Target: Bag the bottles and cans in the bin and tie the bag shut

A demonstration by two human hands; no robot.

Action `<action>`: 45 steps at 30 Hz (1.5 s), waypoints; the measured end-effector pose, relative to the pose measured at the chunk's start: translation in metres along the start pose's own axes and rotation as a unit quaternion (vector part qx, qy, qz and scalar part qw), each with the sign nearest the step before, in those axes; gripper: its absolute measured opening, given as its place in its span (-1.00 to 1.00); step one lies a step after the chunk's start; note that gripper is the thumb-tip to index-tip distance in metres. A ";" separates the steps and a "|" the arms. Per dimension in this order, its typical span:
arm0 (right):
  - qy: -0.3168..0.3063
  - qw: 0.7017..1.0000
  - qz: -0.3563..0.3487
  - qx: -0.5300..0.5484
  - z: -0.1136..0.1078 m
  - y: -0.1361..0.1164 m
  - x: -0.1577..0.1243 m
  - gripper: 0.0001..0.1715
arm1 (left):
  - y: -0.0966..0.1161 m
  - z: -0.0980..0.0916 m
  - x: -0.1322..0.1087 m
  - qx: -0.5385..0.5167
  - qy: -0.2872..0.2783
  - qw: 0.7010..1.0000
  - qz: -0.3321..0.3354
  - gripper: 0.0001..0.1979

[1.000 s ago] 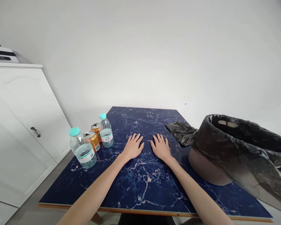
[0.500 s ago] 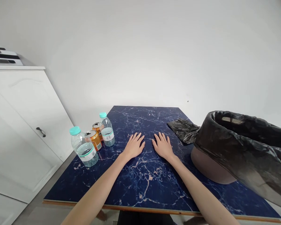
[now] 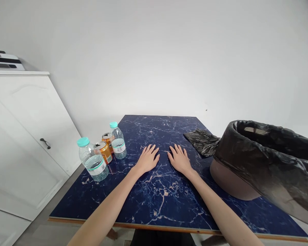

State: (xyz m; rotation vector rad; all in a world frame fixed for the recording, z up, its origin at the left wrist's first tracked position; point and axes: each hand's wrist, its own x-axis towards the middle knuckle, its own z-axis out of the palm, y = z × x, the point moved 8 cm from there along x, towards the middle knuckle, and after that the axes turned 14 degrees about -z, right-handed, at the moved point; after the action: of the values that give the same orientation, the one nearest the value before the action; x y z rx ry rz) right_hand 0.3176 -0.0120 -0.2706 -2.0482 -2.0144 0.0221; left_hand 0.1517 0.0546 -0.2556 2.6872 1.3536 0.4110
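Observation:
My left hand lies flat on the blue marbled tabletop, fingers spread and holding nothing. Beside it, palm down with fingers apart, rests my right hand, also without anything in it. To the left of my left hand stand two upright water bottles with turquoise caps, a nearer bottle and a farther bottle, both partly filled. Between them are two orange cans, a front can and a rear can partly hidden. Right of my right hand is a bin lined with a black plastic bag.
A folded black plastic bag lies against the bin's left side. At the left stands a white cabinet with a white-and-black device on top. Behind the table rises a plain white wall.
Both hands stay flat in the same places on the table. The view has shifted very slightly; nothing on the table has moved.

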 end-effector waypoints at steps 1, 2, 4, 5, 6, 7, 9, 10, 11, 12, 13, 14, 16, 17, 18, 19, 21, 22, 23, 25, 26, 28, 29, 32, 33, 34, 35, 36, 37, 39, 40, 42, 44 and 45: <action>0.000 1.000 -0.001 0.000 0.000 0.000 0.000 -0.25 | 0.000 0.000 0.000 0.000 0.000 1.000 0.000 -0.38; -0.001 1.000 -0.002 0.001 0.000 0.000 -0.001 -0.25 | 0.000 0.001 0.000 0.001 0.000 1.000 0.001 -0.37; -0.003 1.000 -0.003 0.003 0.000 0.000 -0.001 -0.25 | 0.000 0.001 0.000 0.000 0.000 1.000 0.001 -0.37; -0.003 1.000 -0.004 0.003 -0.001 0.000 -0.001 -0.25 | 0.000 0.001 0.000 0.000 0.000 1.000 0.002 -0.38; -0.004 1.000 -0.005 0.004 -0.001 0.000 -0.001 -0.25 | -0.001 0.001 0.000 0.000 0.000 1.000 0.002 -0.38; -0.005 1.000 -0.005 0.005 -0.001 0.000 -0.002 -0.24 | -0.001 0.001 0.000 -0.001 -0.001 1.000 0.001 -0.38; -0.006 1.000 -0.007 0.007 -0.001 0.000 -0.002 -0.24 | -0.001 0.001 0.000 -0.001 -0.002 1.000 0.001 -0.38; -0.006 1.000 -0.008 0.008 -0.001 0.000 -0.002 -0.24 | -0.001 0.001 0.000 -0.001 -0.003 1.000 0.001 -0.38; -0.006 1.000 -0.009 0.008 -0.002 0.000 -0.002 -0.24 | -0.001 0.001 0.000 -0.001 -0.003 1.000 0.001 -0.38; -0.006 1.000 -0.011 0.009 -0.002 -0.001 -0.002 -0.24 | -0.001 0.001 0.000 -0.001 -0.003 1.000 0.001 -0.38; -0.006 1.000 -0.012 0.010 -0.002 -0.001 -0.002 -0.24 | -0.001 0.001 0.001 -0.001 -0.002 1.000 0.002 -0.38; -0.006 1.000 -0.013 0.010 -0.002 0.000 -0.002 -0.24 | -0.002 0.001 0.001 -0.001 0.000 1.000 0.002 -0.38; -0.006 1.000 -0.014 0.010 -0.002 0.000 -0.002 -0.24 | -0.002 0.002 0.001 -0.003 0.004 1.000 0.003 -0.39; -0.007 1.000 -0.015 0.010 -0.002 0.000 -0.002 -0.24 | -0.003 0.003 0.001 -0.004 0.006 1.000 0.003 -0.40; -0.007 1.000 -0.015 0.011 -0.002 0.000 -0.002 -0.24 | -0.003 0.003 0.002 -0.005 0.007 1.000 0.003 -0.40; -0.008 1.000 -0.015 0.011 -0.002 0.000 -0.002 -0.24 | -0.003 0.004 0.002 -0.005 0.009 1.000 0.003 -0.40; -0.009 1.000 -0.015 0.012 -0.002 0.000 -0.003 -0.24 | -0.004 0.004 0.002 -0.005 0.011 1.000 0.005 -0.40; -0.009 1.000 -0.015 0.012 -0.002 0.000 -0.003 -0.24 | -0.004 0.004 0.002 -0.005 0.013 1.000 0.006 -0.40; -0.009 1.000 -0.016 0.013 -0.003 0.000 -0.003 -0.24 | -0.004 0.004 0.002 -0.004 0.014 1.000 0.006 -0.40; -0.010 1.000 -0.016 0.014 -0.004 -0.001 -0.004 -0.24 | -0.004 0.004 0.002 -0.004 0.016 1.000 0.008 -0.41; -0.011 1.000 -0.017 0.014 -0.004 -0.002 -0.004 -0.24 | -0.004 0.004 0.002 -0.003 0.016 1.000 0.008 -0.41; -0.011 1.000 -0.016 0.014 -0.005 -0.002 -0.005 -0.25 | -0.004 0.003 0.002 -0.003 0.014 1.000 0.008 -0.41; -0.012 1.000 -0.015 0.014 -0.006 -0.002 -0.005 -0.25 | -0.004 0.003 0.002 -0.004 0.013 1.000 0.008 -0.41; -0.014 1.000 -0.015 0.014 -0.006 -0.003 -0.006 -0.25 | -0.003 0.002 0.002 -0.004 0.010 1.000 0.008 -0.39; -0.014 1.000 -0.016 0.014 -0.006 -0.003 -0.006 -0.25 | -0.003 0.002 0.002 -0.004 0.009 1.000 0.008 -0.39; -0.015 1.000 -0.016 0.014 -0.006 -0.003 -0.006 -0.25 | -0.003 0.002 0.002 -0.004 0.009 1.000 0.008 -0.39; -0.015 1.000 -0.016 0.013 -0.006 -0.002 -0.006 -0.25 | -0.003 0.001 0.002 -0.003 0.009 1.000 0.008 -0.40; -0.014 1.000 -0.016 0.013 -0.006 -0.002 -0.005 -0.25 | -0.003 0.001 0.002 -0.003 0.009 1.000 0.007 -0.40; -0.014 1.000 -0.016 0.014 -0.006 -0.003 -0.005 -0.24 | -0.003 0.001 0.001 -0.002 0.009 1.000 0.007 -0.40; -0.014 1.000 -0.017 0.015 -0.007 -0.003 -0.005 -0.24 | -0.003 0.000 0.001 -0.002 0.010 1.000 0.006 -0.41; -0.014 1.000 -0.018 0.016 -0.007 -0.003 -0.005 -0.24 | -0.003 0.000 0.001 -0.002 0.010 1.000 0.007 -0.41; -0.014 1.000 -0.017 0.016 -0.007 -0.003 -0.005 -0.24 | -0.003 0.000 0.001 -0.002 0.011 1.000 0.007 -0.41; -0.014 1.000 -0.016 0.015 -0.007 -0.003 -0.005 -0.24 | -0.003 0.000 0.001 -0.001 0.011 1.000 0.007 -0.41; -0.014 1.000 -0.016 0.015 -0.006 -0.002 -0.005 -0.24 | -0.003 0.000 0.001 -0.001 0.011 1.000 0.007 -0.41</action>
State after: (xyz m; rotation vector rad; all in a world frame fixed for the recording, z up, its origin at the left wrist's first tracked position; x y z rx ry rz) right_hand 0.3163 -0.0183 -0.2648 -2.0094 -2.0502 0.0740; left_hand 0.1504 0.0569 -0.2562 2.7004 1.3399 0.4448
